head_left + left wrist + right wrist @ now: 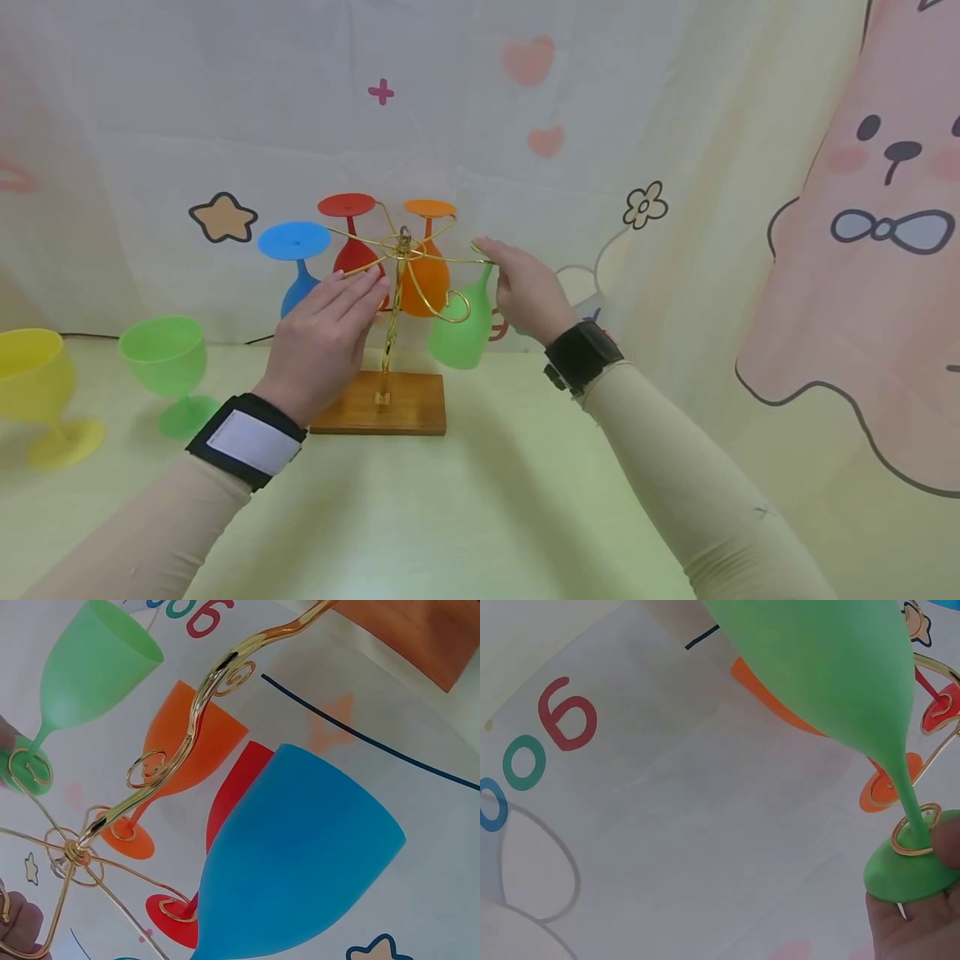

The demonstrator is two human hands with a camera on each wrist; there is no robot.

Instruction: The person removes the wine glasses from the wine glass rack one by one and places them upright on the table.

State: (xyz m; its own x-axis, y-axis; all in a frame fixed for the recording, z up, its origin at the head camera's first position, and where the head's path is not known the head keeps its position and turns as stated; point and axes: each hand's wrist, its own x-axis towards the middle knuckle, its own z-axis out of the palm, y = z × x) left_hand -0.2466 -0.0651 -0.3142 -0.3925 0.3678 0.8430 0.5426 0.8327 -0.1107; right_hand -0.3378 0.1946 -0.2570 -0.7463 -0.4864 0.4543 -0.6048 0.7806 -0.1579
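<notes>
A gold wire goblet rack with curled hooks stands on a wooden base. My right hand pinches the foot of a light green goblet, which hangs upside down on the right. The right wrist view shows a curled hook around this goblet's stem, just at the foot. At the rack's near left side, my left hand has its fingers straight and together against a wire arm. Blue, red and orange goblets hang upside down around the back and left.
Left of the rack, a second green goblet and a yellow goblet stand upright on the pale table. A curtain printed with hearts, a star and a pink animal hangs behind. One front hook carries no goblet.
</notes>
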